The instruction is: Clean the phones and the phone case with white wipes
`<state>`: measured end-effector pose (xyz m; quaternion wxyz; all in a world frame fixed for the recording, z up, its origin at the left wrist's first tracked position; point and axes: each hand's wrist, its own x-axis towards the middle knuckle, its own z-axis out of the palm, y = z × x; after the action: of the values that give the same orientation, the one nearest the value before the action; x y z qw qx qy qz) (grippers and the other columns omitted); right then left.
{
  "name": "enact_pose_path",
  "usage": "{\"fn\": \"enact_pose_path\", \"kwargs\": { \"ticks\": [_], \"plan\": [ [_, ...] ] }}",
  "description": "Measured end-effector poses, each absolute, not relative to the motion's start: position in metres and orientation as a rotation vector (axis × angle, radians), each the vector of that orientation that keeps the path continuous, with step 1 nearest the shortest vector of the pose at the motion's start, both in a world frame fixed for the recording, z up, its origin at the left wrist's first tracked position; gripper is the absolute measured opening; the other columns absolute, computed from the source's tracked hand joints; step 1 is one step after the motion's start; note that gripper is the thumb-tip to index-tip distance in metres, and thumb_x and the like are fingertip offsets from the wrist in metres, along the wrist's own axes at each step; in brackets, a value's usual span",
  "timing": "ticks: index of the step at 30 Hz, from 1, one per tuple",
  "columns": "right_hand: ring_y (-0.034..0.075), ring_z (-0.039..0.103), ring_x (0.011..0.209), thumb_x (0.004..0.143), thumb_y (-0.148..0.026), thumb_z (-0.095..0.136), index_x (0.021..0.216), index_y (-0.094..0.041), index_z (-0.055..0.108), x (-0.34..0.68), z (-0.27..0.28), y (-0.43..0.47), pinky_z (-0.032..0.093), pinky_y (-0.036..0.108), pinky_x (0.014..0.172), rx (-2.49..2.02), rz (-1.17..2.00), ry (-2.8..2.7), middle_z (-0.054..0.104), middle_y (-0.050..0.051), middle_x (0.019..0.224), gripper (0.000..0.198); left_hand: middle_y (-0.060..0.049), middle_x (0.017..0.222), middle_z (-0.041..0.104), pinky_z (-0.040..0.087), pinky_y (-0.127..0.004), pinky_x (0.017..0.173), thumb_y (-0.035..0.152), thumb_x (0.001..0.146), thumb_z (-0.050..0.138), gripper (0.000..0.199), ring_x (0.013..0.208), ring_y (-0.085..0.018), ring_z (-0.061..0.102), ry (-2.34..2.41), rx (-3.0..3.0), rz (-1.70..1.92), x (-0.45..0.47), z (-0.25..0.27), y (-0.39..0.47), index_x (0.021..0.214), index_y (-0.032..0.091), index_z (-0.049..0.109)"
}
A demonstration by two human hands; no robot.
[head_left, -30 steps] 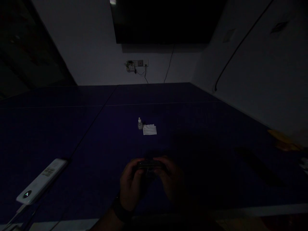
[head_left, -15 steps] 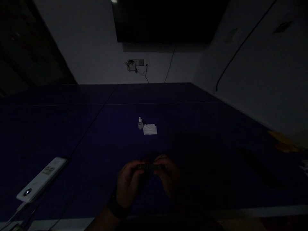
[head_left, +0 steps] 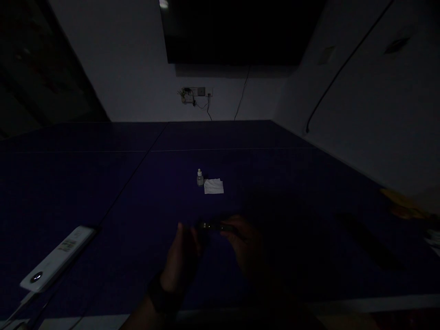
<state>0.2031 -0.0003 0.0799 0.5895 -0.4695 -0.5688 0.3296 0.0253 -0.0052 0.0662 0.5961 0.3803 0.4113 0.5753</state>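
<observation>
Pinched at its right end by my right hand (head_left: 242, 236), a slim dark object (head_left: 215, 226) with small glints along it is held above the table. It shows nearly edge-on, and the dim light hides what kind of thing it is. My left hand (head_left: 178, 256), with a dark band on the wrist, is just left of the object's free end, apart from it. Its fingers are spread and it holds nothing. Beyond the hands stand a small white-capped bottle (head_left: 200, 179) and, beside it, a folded white cloth or tissue (head_left: 213, 186).
A white power bank (head_left: 60, 257) with a lit round display and a cable lies on the dark blue table (head_left: 137, 243) at left. A long dark shape (head_left: 367, 238) and something yellow (head_left: 402, 201) are at right. A large screen (head_left: 237, 32) hangs on the far wall.
My left hand has let go of the dark object and moved slightly left, its fingers opening. My right hand keeps hold of the object, which is now a little higher.
</observation>
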Motion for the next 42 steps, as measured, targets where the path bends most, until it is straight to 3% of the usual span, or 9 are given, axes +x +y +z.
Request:
{"fn": "enact_pose_path", "kwargs": {
  "ticks": [4, 8, 13, 17, 20, 26, 33, 37, 42],
  "plan": [
    [0.023, 0.07, 0.086, 0.088, -0.021, 0.065, 0.096, -0.032, 0.078, 0.201, 0.067, -0.003, 0.057, 0.039, 0.076, -0.75, 0.749, -1.535, 0.077, 0.004, 0.089, 0.018, -0.016, 0.097, 0.073, 0.056, -0.037, 0.081, 0.075, 0.091, 0.05, 0.069, 0.086, -0.024, 0.071, 0.582, 0.423, 0.904, 0.032, 0.068, -0.005, 0.102, 0.01, 0.073],
    [0.024, 0.069, 0.103, 0.089, -0.017, 0.064, 0.104, -0.035, 0.076, 0.204, 0.052, -0.008, 0.056, 0.045, 0.09, -0.715, 0.708, -1.796, 0.076, 0.004, 0.107, 0.026, -0.017, 0.11, 0.073, 0.055, -0.031, 0.085, 0.071, 0.089, 0.058, 0.069, 0.098, -0.024, 0.07, 0.42, 0.269, 0.907, 0.033, 0.074, 0.004, 0.116, 0.008, 0.07],
    [0.028, 0.06, 0.122, 0.084, -0.009, 0.06, 0.119, -0.033, 0.071, 0.216, 0.038, -0.008, 0.049, 0.051, 0.103, -0.976, 0.56, -1.874, 0.062, 0.008, 0.134, 0.044, -0.017, 0.118, 0.072, 0.055, -0.037, 0.094, 0.066, 0.091, 0.059, 0.062, 0.111, -0.028, 0.068, 0.487, 0.278, 0.978, 0.027, 0.074, 0.023, 0.117, 0.011, 0.07],
    [0.027, 0.06, 0.118, 0.084, -0.017, 0.061, 0.114, -0.028, 0.071, 0.219, 0.033, 0.007, 0.051, 0.045, 0.099, -1.104, 0.665, -1.61, 0.061, 0.01, 0.13, 0.034, -0.015, 0.109, 0.075, 0.051, -0.044, 0.104, 0.063, 0.089, 0.061, 0.059, 0.106, -0.028, 0.072, 0.485, 0.189, 1.058, 0.03, 0.068, 0.035, 0.114, 0.011, 0.071],
    [0.023, 0.066, 0.097, 0.085, -0.032, 0.064, 0.11, -0.024, 0.069, 0.215, 0.03, 0.025, 0.054, 0.039, 0.087, -1.17, 0.856, -1.309, 0.067, 0.008, 0.109, 0.027, -0.013, 0.102, 0.077, 0.048, -0.049, 0.107, 0.066, 0.088, 0.061, 0.059, 0.101, -0.028, 0.073, 0.453, 0.222, 1.059, 0.038, 0.06, 0.04, 0.11, 0.012, 0.072],
    [0.016, 0.064, 0.069, 0.087, -0.055, 0.061, 0.124, -0.024, 0.063, 0.2, 0.025, 0.048, 0.052, 0.03, 0.065, -1.14, 1.37, -1.008, 0.069, 0.002, 0.092, 0.048, -0.014, 0.103, 0.078, 0.058, -0.044, 0.089, 0.077, 0.087, 0.054, 0.072, 0.091, -0.028, 0.076, 0.482, 0.32, 0.972, 0.05, 0.043, 0.048, 0.111, 0.012, 0.073],
    [0.023, 0.065, 0.114, 0.087, -0.063, 0.062, 0.127, -0.027, 0.064, 0.19, 0.004, 0.056, 0.05, 0.04, 0.098, -1.049, 1.415, -0.946, 0.07, 0.006, 0.125, 0.054, -0.014, 0.111, 0.077, 0.053, -0.039, 0.098, 0.063, 0.094, 0.058, 0.058, 0.102, -0.027, 0.074, 0.624, 0.439, 1.009, 0.051, 0.028, 0.06, 0.119, 0.013, 0.071],
    [0.026, 0.065, 0.115, 0.086, -0.065, 0.061, 0.123, -0.027, 0.067, 0.191, -0.006, 0.061, 0.05, 0.041, 0.098, -1.075, 1.398, -0.951, 0.071, 0.008, 0.124, 0.054, -0.014, 0.113, 0.076, 0.053, -0.042, 0.1, 0.061, 0.095, 0.058, 0.056, 0.103, -0.028, 0.073, 0.689, 0.511, 1.074, 0.052, 0.016, 0.067, 0.12, 0.012, 0.07],
    [0.027, 0.066, 0.11, 0.089, -0.062, 0.057, 0.122, -0.025, 0.068, 0.189, -0.012, 0.064, 0.052, 0.038, 0.093, -1.151, 1.335, -0.985, 0.072, 0.008, 0.12, 0.051, -0.009, 0.136, 0.067, 0.048, -0.041, 0.106, 0.06, 0.092, 0.063, 0.064, 0.121, -0.027, 0.065, 0.756, 0.705, 1.19, 0.05, 0.009, 0.075, 0.144, 0.025, 0.053]
  ]
}}
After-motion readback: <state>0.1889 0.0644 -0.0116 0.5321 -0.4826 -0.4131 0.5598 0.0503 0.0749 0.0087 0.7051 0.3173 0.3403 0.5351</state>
